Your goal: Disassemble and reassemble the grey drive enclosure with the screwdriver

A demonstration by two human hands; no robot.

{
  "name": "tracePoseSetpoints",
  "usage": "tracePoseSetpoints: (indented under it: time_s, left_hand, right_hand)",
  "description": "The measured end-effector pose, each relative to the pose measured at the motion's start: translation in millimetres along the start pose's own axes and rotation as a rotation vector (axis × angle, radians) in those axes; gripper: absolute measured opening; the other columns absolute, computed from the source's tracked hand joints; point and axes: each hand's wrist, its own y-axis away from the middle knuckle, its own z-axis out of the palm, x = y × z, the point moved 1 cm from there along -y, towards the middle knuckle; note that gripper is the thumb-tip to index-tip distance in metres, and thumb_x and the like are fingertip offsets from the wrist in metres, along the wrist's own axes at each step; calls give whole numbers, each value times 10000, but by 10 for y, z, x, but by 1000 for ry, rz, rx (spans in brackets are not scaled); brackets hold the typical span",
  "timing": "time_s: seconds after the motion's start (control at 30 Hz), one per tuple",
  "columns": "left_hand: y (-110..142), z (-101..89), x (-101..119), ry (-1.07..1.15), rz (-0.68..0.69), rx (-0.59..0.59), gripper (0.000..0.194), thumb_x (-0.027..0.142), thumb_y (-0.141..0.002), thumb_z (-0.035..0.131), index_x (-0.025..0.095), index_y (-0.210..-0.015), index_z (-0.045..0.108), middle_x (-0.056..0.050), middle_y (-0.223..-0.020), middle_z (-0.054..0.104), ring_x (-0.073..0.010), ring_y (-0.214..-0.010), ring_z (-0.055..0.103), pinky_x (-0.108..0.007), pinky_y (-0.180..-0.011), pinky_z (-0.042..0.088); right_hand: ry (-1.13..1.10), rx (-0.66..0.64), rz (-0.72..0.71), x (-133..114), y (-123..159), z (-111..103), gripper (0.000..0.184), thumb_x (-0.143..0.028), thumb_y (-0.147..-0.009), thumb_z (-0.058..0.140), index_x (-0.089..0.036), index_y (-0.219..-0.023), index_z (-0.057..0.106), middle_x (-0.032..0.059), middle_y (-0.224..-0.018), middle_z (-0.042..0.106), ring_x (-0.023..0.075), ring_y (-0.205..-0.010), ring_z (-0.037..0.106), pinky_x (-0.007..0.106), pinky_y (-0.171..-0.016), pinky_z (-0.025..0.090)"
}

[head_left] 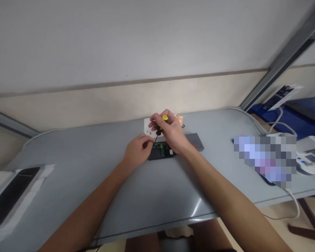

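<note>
My right hand [174, 133] is closed round a screwdriver [165, 118] with a yellow-and-black handle. Its thin dark shaft slants down and left toward a small opened black device [154, 154] that shows a green circuit board [162, 149]. Beside the shaft's tip, the fingers of my left hand [138, 150] are pinched together at the device's left edge. Whatever may be between them is too small to make out. A flat dark grey piece [197, 141] lies just right of the device, partly behind my right wrist. Behind my hands is a white sheet [147, 126] with small dark specks on it.
A blurred-out device [265, 159] lies on the right of the grey table [94, 154]. White equipment [311, 162] and cables stand beyond it. A black-screened device [14, 196] sits at the left. Metal posts [275, 59] and a wall bound the back.
</note>
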Motion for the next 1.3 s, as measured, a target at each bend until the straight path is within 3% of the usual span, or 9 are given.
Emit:
tracePoseSetpoints:
  time_s: [0.13,0.33,0.43,0.6,0.77,0.93,1.03,1.17,1.3]
  left_hand:
    - [-3,4,6,9,-19,13,228,169,-911,513,232,-932,732,-14,-913,713,-171,-796,623,-304,-748,453]
    - [-7,-3,17,9,-4,4,202,187,-914,518,218,-850,707,-13,-870,682,-173,-789,605,-307,-738,435]
    - [-8,-9,13,20,15,18,213,183,-911,516,220,-848,716,-9,-863,677,-169,-782,604,-306,-739,436]
    - [-9,1,-5,11,19,18,218,188,-921,518,223,-871,726,-10,-869,680,-168,-770,602,-306,-728,437]
    - [-11,7,-7,10,15,21,212,164,-907,515,217,-888,719,-13,-876,693,-171,-782,604,-308,-740,435]
    - [-11,-3,-3,9,7,12,212,186,-913,519,216,-842,717,-11,-853,672,-168,-765,592,-307,-721,428]
    - [-12,-5,-1,9,0,11,213,185,-909,522,219,-846,722,-8,-849,674,-165,-761,591,-308,-721,428]
    - [-13,1,1,-4,1,18,214,190,-914,526,220,-864,731,-12,-859,682,-171,-778,601,-311,-728,430]
    - [-14,6,-2,9,-4,11,222,191,-920,518,225,-877,733,-14,-882,694,-171,-788,610,-310,-743,438]
  right_hand:
    - [104,70,-44,26,-10,5,463,-626,-879,715,-268,-854,423,-78,-637,454,109,-567,437,274,-575,386]
    - [19,3,-87,81,-70,-88,430,-625,-1014,462,-288,-1185,667,-20,-775,503,142,-708,510,299,-689,444]
    - [52,18,-65,59,-67,-98,359,-599,-953,606,-264,-1020,717,-10,-813,556,146,-795,565,288,-755,472]
    - [-31,17,-21,4,-26,-51,455,-620,-836,763,-243,-815,510,-8,-838,665,142,-766,659,298,-735,509]
    - [111,106,-110,41,-36,-44,505,-649,-853,733,-261,-803,414,-86,-586,471,106,-542,494,271,-571,399]
    - [27,68,-132,111,-86,-87,501,-720,-974,479,-260,-1065,655,-35,-706,490,124,-629,507,290,-603,413]
    - [6,52,-142,121,-84,-99,486,-657,-1009,463,-286,-1208,706,-20,-748,500,137,-696,524,299,-665,446]
    - [109,101,-130,83,-54,-67,375,-620,-924,661,-251,-973,705,-16,-765,551,134,-737,546,292,-691,462]
    - [82,147,-101,67,-49,-26,480,-635,-856,737,-254,-811,448,-41,-704,580,120,-656,567,278,-630,456]
